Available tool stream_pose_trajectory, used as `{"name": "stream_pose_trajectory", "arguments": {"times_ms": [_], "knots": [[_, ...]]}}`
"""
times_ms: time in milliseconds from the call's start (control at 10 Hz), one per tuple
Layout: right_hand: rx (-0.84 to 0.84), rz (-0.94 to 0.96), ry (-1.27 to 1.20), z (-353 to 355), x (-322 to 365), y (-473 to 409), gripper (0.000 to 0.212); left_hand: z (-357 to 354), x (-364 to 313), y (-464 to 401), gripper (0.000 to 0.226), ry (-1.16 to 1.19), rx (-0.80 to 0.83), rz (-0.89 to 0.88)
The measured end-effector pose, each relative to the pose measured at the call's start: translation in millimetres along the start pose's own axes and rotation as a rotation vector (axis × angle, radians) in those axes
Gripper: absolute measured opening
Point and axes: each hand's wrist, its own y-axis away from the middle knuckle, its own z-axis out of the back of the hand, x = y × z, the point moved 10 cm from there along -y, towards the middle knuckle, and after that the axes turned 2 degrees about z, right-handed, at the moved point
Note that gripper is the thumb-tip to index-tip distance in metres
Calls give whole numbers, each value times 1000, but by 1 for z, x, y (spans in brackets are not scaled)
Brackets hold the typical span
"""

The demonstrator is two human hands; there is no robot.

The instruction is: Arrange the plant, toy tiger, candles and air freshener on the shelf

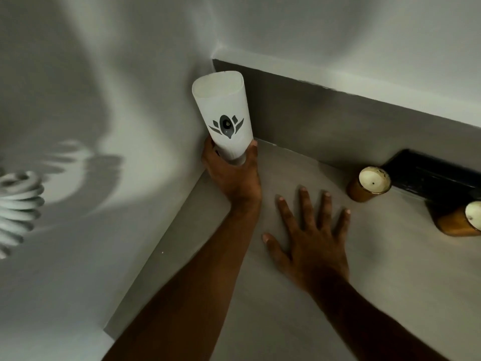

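Note:
A tall white air freshener (222, 110) with a dark leaf emblem stands in the shelf's back left corner, against the wall. My left hand (231, 175) grips its base, thumb on one side and fingers on the other. My right hand (309, 243) lies flat on the grey shelf (377, 282), fingers spread, holding nothing. Two candles in amber glass jars stand at the right: one (369, 185) near the back, the other (463, 220) cut off by the frame edge. No plant or toy tiger is in view.
A black oblong object (437, 175) lies along the back wall behind the candles. A white spiral lamp bulb (18, 204) shows at the far left, off the shelf. White walls close the corner on the left and back.

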Motion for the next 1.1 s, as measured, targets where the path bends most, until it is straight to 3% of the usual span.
{"name": "stream_pose_trajectory", "arguments": {"times_ms": [600,900,1000,1100], "knots": [[43,2,10,0,-1,1,88,-14,4,-9,91,43,-86,-33],[-27,0,-10,1,1,1,87,-9,-2,-6,93,18,-121,-33],[-45,-2,-52,3,1,-3,87,-8,-16,-5,101,-50,-66,-71],[-79,-1,-137,3,1,-1,90,1,-36,16,127,-237,-33,-184]]}}
